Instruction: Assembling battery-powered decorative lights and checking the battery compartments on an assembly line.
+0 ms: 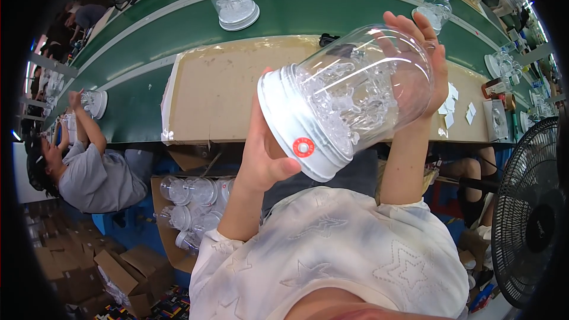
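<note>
Close in front of me, tilted on its side, is a clear dome ornament [370,92] with a white ribbed base toward the left. Clear, crystal-like figures fill the inside, and a round red sticker [303,147] marks the base. My left hand [261,157] is closed around the base from the left and below, its thumb toward me; some of its fingers are hidden behind it. At the rounded end, my right hand [435,80] cups the dome, fingers curved along its far side and partly seen through the clear wall.
A cardboard-covered work surface [225,89] lies beneath on a green bench [308,12]. Another dome [235,6] stands on the bench. White paper pieces [450,106] lie to the right. A black fan [530,219] stands at right, an open carton [163,225] of domes below left. A co-worker [101,172] sits left.
</note>
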Demonstrator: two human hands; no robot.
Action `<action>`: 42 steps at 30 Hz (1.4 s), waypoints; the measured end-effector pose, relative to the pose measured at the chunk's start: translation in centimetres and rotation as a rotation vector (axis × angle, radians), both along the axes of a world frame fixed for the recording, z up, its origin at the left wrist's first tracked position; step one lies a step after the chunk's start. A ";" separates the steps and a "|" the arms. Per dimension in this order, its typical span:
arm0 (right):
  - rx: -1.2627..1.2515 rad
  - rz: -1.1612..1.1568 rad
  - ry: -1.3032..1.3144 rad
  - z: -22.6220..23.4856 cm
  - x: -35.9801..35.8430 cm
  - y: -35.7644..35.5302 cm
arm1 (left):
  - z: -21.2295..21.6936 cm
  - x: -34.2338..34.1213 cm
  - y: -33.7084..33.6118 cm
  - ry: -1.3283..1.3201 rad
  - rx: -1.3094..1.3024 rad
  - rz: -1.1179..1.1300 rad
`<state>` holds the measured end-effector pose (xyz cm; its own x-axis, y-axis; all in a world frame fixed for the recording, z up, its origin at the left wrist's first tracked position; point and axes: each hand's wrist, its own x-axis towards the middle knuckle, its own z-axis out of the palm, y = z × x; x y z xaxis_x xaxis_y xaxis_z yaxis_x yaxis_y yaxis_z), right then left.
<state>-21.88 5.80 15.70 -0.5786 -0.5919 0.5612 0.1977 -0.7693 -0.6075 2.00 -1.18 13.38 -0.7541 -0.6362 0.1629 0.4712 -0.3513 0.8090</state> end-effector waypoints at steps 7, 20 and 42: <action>0.069 0.036 0.038 0.0 -0.3 0.2 | 0.0 -0.4 -0.2 0.007 -0.254 0.091; 0.177 0.078 0.022 0.4 -0.2 0.6 | -1.2 -0.3 -1.0 0.017 -0.716 0.195; 0.371 0.019 0.187 -0.3 0.5 1.8 | -5.4 0.1 -1.0 -0.006 -0.907 0.299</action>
<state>-21.37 7.58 15.42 -0.4739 -0.7833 0.4024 0.0692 -0.4887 -0.8697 2.05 -2.21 8.02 -0.5831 -0.4356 0.6857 0.4353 0.5452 0.7165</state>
